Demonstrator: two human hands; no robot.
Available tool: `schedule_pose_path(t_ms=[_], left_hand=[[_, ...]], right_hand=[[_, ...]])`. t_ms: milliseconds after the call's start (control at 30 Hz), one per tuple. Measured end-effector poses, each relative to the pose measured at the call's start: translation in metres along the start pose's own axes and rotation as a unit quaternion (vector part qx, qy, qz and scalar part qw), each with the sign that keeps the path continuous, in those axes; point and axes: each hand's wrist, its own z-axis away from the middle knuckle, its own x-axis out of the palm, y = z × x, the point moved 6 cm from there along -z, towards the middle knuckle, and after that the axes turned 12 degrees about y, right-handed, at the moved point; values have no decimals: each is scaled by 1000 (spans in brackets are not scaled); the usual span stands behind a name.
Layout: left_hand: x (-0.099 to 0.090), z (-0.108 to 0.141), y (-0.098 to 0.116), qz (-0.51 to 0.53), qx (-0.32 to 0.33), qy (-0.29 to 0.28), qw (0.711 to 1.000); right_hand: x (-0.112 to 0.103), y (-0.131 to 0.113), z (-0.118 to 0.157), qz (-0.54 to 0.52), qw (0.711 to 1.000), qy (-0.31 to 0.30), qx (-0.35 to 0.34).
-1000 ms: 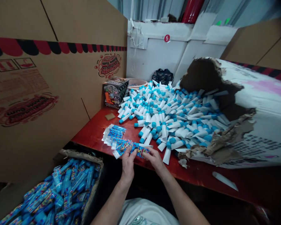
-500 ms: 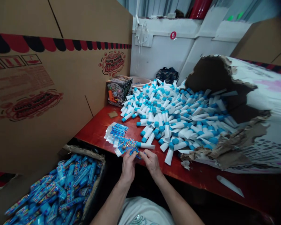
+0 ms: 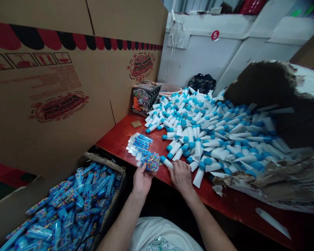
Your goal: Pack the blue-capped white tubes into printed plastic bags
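Note:
My left hand (image 3: 142, 180) pinches a small printed blue plastic wrapper (image 3: 152, 166) at the table's front edge. Just beyond it, a fanned stack of flat wrappers (image 3: 140, 143) with clear ends lies on the red table (image 3: 112, 139). My right hand (image 3: 181, 175) has its fingers closed on the white end of a blue-capped tube (image 3: 167, 162), whose cap points left toward the wrapper. Behind this hand spreads a large pile of the same white tubes (image 3: 196, 130). My right fingertips are partly hidden.
A carton of filled blue packets (image 3: 75, 205) stands low at the left, beneath a tall cardboard box (image 3: 99, 73). A torn white sack or box (image 3: 298, 177) borders the pile at right. At the back are a printed box (image 3: 143, 97), a pink basin (image 3: 170, 90) and a dark bag (image 3: 202, 83).
My right hand has left the wrapper and moved right onto the tube. My left hand still holds the wrapper. The view has turned slightly left.

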Motion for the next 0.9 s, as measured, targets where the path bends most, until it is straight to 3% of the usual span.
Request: schedule_pose_path(t_ms=[100,200,267,333,467,600,900], left_hand=[[-2,0,1,-2,8,1,1000],[-3,1,3,0,16,-6,1000],[-3,3,3,-3,21,-11,1000],[-3,5,3,-9,25,-18,999],[-1,10,2,-18,43,-33,998],[-2,12,4,-15,67,-34,997],[0,17,10,-15,113,-46,992]], right_hand=[[-3,1,10,-129,989,2,72],[-15,2,21,-292,941,8,169],[-27,-4,27,-348,920,13,180],[-40,-12,31,-345,928,24,139],[-62,-28,36,-242,967,73,4],[-75,-36,41,-173,974,122,-81],[-81,-35,51,-142,973,136,-118]])
